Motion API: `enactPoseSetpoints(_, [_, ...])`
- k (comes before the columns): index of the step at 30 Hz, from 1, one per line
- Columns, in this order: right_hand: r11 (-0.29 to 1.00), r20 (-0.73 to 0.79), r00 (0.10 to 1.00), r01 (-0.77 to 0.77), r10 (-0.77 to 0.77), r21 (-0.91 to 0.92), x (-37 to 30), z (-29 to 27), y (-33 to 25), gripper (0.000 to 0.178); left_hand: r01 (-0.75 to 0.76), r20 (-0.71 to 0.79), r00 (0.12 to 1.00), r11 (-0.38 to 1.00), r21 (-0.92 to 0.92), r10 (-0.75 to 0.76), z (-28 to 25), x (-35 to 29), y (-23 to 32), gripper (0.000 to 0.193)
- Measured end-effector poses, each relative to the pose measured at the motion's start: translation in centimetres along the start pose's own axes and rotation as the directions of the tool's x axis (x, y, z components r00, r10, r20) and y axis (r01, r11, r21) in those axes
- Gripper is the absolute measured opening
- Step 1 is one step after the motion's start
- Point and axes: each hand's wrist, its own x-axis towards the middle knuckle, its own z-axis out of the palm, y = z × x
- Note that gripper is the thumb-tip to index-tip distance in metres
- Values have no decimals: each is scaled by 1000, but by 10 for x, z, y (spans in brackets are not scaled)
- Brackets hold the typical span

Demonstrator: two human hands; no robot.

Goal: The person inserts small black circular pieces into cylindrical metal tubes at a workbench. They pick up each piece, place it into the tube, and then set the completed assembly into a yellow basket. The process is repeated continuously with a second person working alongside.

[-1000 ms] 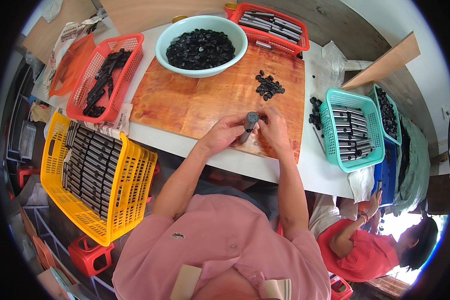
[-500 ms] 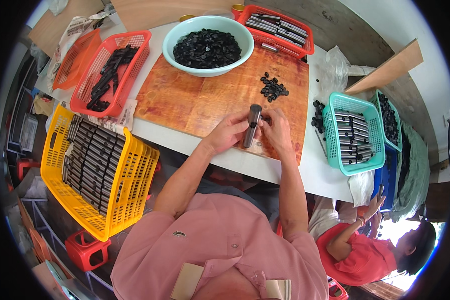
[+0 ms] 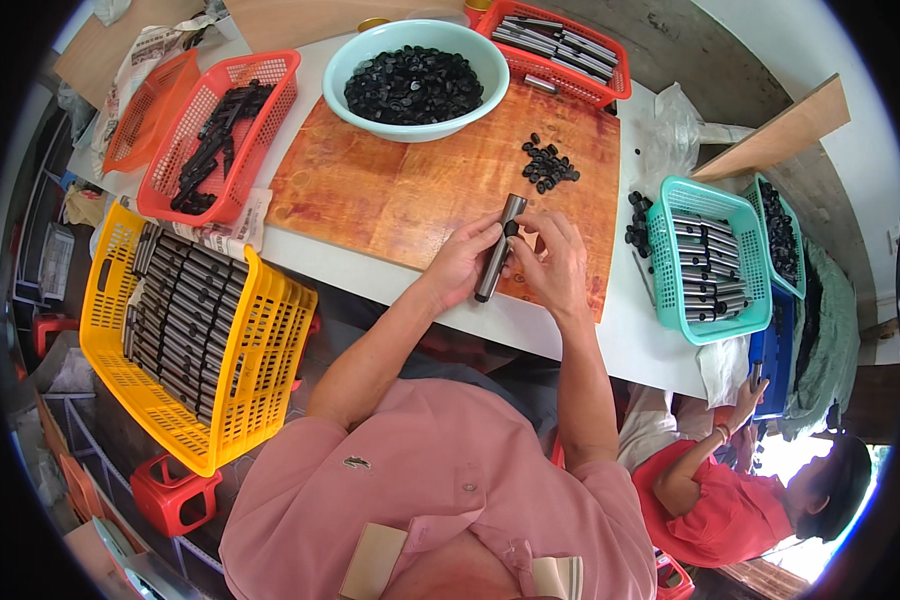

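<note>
A grey metal tube point(image 3: 494, 270) slants over the near edge of the wooden board, its upper end leaning right. My left hand point(image 3: 459, 262) grips its side, thumb lying along it. Midway up the tube sits a small round black plug point(image 3: 511, 229). My right hand point(image 3: 557, 262) is closed beside it, thumb and forefinger pinched at the plug; how deep the plug sits I cannot tell. Farther off on the board lies a loose heap of similar black plugs point(image 3: 547, 165).
A pale blue basin point(image 3: 417, 127) of black plugs stands at the back. Red baskets point(image 3: 219, 205), a turquoise basket point(image 3: 682, 306) and a yellow crate point(image 3: 232, 395) hold tubes or black parts. At right, a person in red point(image 3: 715, 500) handles a tube.
The tube has tipped from nearly end-on to lying more lengthwise in view, slanting up to the right. My right hand has turned, its fingertips coming onto the tube's middle.
</note>
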Motion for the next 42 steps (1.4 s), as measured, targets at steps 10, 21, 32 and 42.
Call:
enactPoseSetpoints(10, [963, -58, 976, 193, -208, -189, -5, 2, -2, 25, -30, -109, 993, 999, 42, 34, 16, -5, 1, 40])
enactPoseSetpoints(21, [932, 60, 967, -256, 249, 258, -13, 5, -11, 30, 14, -119, 993, 942, 334, 28, 14, -7, 3, 30])
enactPoseSetpoints(32, [674, 191, 849, -511, 493, 534, -4, 6, 20, 33, 37, -99, 995, 918, 395, 2, 29, -5, -6, 26])
enactPoseSetpoints(42, [677, 158, 836, -524, 526, 516, 4, -4, 22, 28, -34, -20, 998, 781, 624, 60, 30, -3, -1, 25])
